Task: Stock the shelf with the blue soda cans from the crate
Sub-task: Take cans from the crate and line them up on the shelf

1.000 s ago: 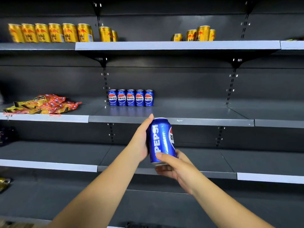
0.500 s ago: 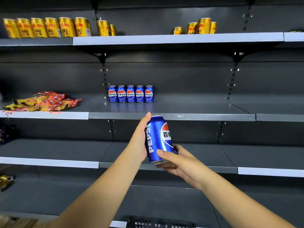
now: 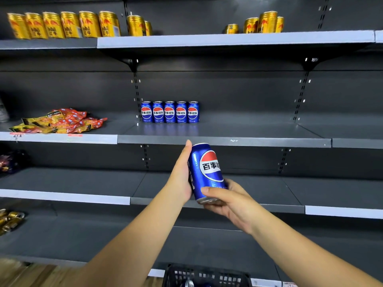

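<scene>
A blue soda can (image 3: 206, 170) is held upright in front of the shelving, tilted slightly left, its red-white-blue logo facing me. My left hand (image 3: 180, 177) grips its left side, thumb up along the can. My right hand (image 3: 226, 200) cups its bottom from the right, thumb across the front. Several matching blue cans (image 3: 170, 112) stand in a row at the back left of the dark middle shelf (image 3: 223, 140). The black crate (image 3: 207, 275) shows at the bottom edge, with one can top visible inside.
Gold cans (image 3: 64, 24) line the top shelf, more gold cans (image 3: 262, 22) to the right. Red and yellow snack packets (image 3: 60, 121) lie on the middle shelf's left section. Gold items (image 3: 10, 220) sit low at the far left. Wooden floor shows at bottom left.
The can has been turned in my hands, so the round logo now faces me instead of the lettering. The view has tilted down, bringing the crate into sight.
</scene>
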